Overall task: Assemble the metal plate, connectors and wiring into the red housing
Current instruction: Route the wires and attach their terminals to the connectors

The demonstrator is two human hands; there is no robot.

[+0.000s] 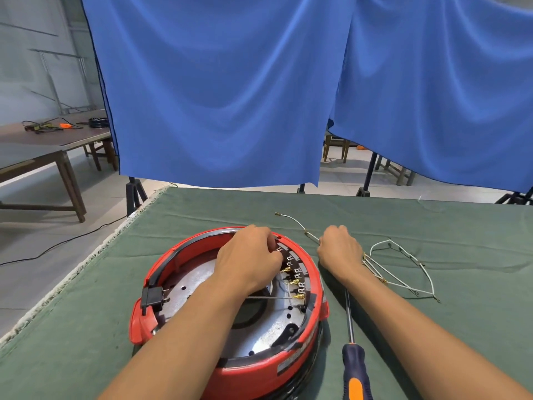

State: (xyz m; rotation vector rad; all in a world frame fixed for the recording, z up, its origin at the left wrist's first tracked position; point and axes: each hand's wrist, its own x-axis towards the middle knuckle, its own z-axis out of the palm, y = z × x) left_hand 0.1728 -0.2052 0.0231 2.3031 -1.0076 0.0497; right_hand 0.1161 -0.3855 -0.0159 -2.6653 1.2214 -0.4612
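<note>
A round red housing is seen on a green cloth-covered table, with a perforated metal plate inside. The left hand is curled over brass connectors at the far rim. White wiring is pinched by the right hand. A screwdriver lies beside the housing.

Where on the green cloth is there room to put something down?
Bare cloth lies left of the red housing, and beyond both hands up to the far edge. It is crowded right of the housing: screwdriver, white wires, right hand.
</note>
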